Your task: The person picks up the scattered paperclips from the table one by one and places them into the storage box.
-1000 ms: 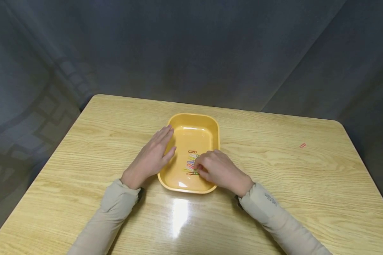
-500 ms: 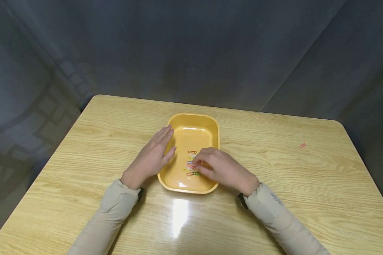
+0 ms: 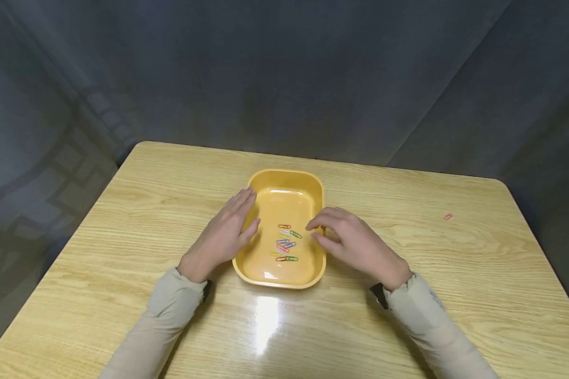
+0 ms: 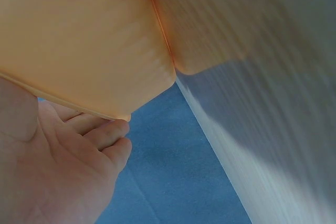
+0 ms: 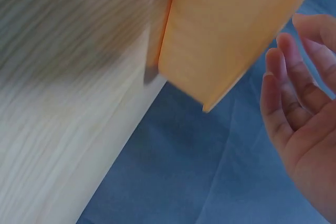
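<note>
A yellow rectangular tray (image 3: pixel 280 284) stands on the table, with several coloured paper clips (image 3: pixel 286 245) scattered on its floor. My left hand (image 3: pixel 223 234) rests along its left rim, fingers straight and thumb apart; in the left wrist view the fingertips (image 4: pixel 122 129) lie right at the rim. Over the right rim, my right hand (image 3: pixel 353 242) pinches a thin yellow paper clip (image 3: pixel 306 235) between thumb and index finger. From the right wrist, the tray wall hides those two tips, and the other fingers (image 5: pixel 283 93) curve loosely.
Far to the right, a lone red paper clip (image 3: pixel 448 216) lies on the wood-grain table (image 3: pixel 408 210). A dark curtain (image 3: pixel 284 79) hangs behind the table's back edge. Both forearms come in from the near side.
My right hand has moved right and away from the clips to the tray's right rim, uncovering blue and green clips. The left hand stays in place.
</note>
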The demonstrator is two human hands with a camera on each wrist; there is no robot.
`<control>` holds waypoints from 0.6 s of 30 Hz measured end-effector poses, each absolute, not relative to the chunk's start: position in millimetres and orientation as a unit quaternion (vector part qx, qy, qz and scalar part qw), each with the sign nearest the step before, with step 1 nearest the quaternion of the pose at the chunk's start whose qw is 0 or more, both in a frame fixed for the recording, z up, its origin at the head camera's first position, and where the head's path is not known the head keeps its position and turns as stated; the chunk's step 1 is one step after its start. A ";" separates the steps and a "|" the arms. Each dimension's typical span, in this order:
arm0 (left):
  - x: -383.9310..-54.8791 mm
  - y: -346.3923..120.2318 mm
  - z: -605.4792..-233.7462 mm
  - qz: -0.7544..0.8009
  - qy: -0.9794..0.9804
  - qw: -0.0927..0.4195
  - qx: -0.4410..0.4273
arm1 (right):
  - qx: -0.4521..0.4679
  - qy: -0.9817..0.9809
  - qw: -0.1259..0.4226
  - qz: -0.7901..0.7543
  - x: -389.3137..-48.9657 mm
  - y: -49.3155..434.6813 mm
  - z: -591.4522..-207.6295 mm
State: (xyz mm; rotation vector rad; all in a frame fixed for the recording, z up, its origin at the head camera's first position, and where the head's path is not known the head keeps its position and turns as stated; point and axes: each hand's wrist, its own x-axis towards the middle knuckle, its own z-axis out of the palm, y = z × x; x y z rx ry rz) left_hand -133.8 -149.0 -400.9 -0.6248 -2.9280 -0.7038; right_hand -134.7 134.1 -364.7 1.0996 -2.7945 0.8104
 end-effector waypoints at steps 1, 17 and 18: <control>-133.7 -149.1 -400.7 -0.229 -0.952 0.032 -0.202 | 0.351 -0.898 0.017 0.264 -135.0 136.5 -364.1; -132.4 -149.1 -399.7 -0.234 -0.952 0.025 -0.199 | 0.317 -0.907 0.057 0.270 -141.5 185.0 -369.6; -132.4 -149.0 -399.7 -0.233 -0.951 0.025 -0.199 | 0.316 -0.908 0.061 0.269 -141.8 188.0 -370.4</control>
